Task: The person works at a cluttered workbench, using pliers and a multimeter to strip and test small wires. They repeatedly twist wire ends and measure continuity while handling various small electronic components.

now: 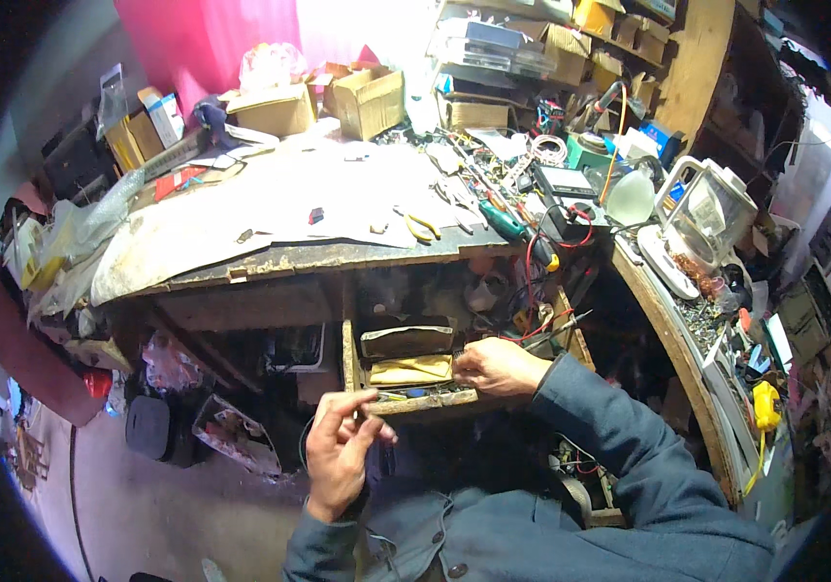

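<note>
An open wooden drawer [413, 405] juts out from under the workbench in front of me. In it lie a yellow packet [410, 371], a box-like piece [407, 338] behind that, and a dark blue item [416, 393] by the front edge. My right hand [501, 368] reaches over the drawer's right side, its fingers bent together beside the packet. Whatever they pinch, if anything, is hidden. My left hand [341, 448] is raised just outside the drawer's front left corner. Its fingers are loosely bent, with the thumb apart from them, and I see nothing between them.
A white sheet covers the workbench [270, 209], with yellow-handled pliers [418, 225] near its front edge. Tools and red wires crowd its right side. A clear jug [708, 209] stands on the right-hand bench. Cardboard boxes [365, 100] sit at the back, a dark bin [150, 428] below left.
</note>
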{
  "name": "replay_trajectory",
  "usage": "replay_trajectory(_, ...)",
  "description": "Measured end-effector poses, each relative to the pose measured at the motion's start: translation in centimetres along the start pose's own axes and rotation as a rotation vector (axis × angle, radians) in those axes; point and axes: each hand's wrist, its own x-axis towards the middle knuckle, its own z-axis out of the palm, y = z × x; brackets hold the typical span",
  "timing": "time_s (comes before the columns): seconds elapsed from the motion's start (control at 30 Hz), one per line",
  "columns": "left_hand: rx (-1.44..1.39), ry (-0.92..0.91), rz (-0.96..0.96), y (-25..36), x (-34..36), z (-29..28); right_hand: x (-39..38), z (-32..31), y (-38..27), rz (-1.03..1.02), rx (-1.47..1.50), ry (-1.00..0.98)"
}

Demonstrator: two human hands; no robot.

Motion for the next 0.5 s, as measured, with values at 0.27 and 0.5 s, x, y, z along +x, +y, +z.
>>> replay_trajectory(0.27, -0.36, 0.124, -0.063, -5.4, 8.5, 3.2, 0.2, -4.5, -1.2, 0.114, -0.127, 0.168)
replay_trajectory(0.5, -0.454, 0.128, -0.194, -7.3, 9.3, 2.5, 2.4, -9.4, -0.2, 0.056, -0.207, 0.599)
